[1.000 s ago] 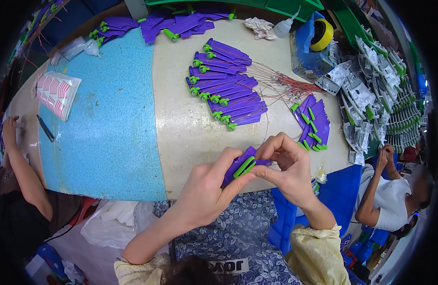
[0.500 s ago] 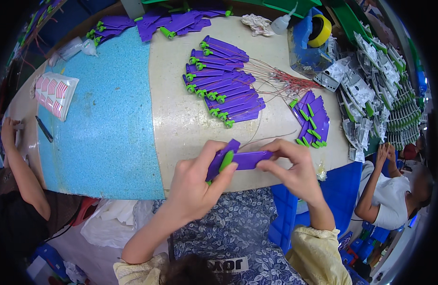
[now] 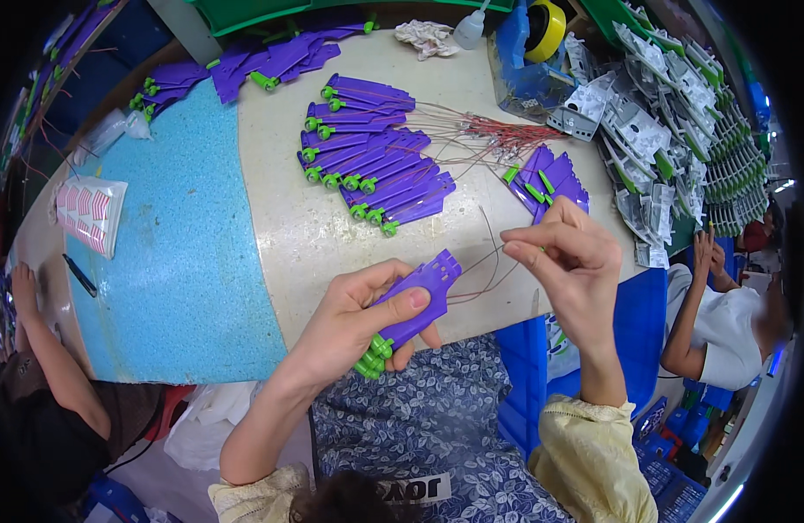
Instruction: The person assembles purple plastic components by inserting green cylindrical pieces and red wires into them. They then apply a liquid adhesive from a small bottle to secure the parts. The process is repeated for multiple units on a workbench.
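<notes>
My left hand (image 3: 336, 318) is closed round a flat purple plastic piece (image 3: 430, 286), its thumb pressed on the face. Rounded green ends (image 3: 373, 357) stick out below that hand. From the piece's right side run thin reddish wires (image 3: 482, 289). To the right, my right hand (image 3: 576, 266) pinches a wire between thumb and fingertips, raised above the table edge. Farther back lies a fanned row of similar purple pieces (image 3: 380, 170) with green ends, their red wires (image 3: 515, 132) gathered to the right. More purple pieces with green clips (image 3: 550, 179) lie partly behind my right hand.
A blue dispenser (image 3: 517, 83) with a yellow tape roll (image 3: 546, 30) stands at the back. Grey plastic parts (image 3: 650, 139) pile up at right. On the left are a blue mat (image 3: 175, 253), a black tool (image 3: 79, 275) and a printed pouch (image 3: 90, 213). People sit at both sides.
My right hand has left the purple piece, moving right and up to pinch a wire. My left hand's piece has turned, its face now showing. The whole view has shifted slightly.
</notes>
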The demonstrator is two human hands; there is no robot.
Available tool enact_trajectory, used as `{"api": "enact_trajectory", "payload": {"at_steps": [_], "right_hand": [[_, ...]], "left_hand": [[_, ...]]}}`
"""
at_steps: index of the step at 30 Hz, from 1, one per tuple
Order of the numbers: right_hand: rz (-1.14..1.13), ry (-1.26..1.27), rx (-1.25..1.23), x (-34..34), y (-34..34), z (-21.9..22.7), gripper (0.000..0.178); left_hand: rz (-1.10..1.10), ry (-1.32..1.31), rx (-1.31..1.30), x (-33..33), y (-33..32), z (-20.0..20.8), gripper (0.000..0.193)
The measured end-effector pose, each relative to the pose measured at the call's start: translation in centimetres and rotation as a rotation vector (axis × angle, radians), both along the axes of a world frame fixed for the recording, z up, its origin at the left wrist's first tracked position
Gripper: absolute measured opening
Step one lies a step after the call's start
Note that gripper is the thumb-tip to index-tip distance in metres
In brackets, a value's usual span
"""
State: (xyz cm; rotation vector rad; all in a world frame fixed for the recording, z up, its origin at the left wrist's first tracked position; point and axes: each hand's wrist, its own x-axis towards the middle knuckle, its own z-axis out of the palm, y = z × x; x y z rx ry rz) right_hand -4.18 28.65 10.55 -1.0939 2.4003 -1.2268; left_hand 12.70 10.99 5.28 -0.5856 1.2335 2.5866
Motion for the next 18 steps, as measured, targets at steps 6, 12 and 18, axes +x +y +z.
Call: {"api": "enact_trajectory", "payload": {"at_steps": [6, 12, 18], "right_hand": [[0.476, -0.07, 0.009, 0.8, -0.2, -0.3, 0.03], [0.217, 0.389, 0.02, 0.9, -2.4, -7.4, 0.048], [-0.049, 0.475, 0.166, -9.9, 2.5, -5.4, 0.024]], "left_hand": [[0.109, -0.157, -0.166, 0.8, 0.4, 0.7, 0.02], [0.212, 0.044, -1.387, -0.4, 1.2, -0.9, 0.017], [0.194, 0.0, -1.365, 4.1, 1.9, 0.9, 0.012]]}}
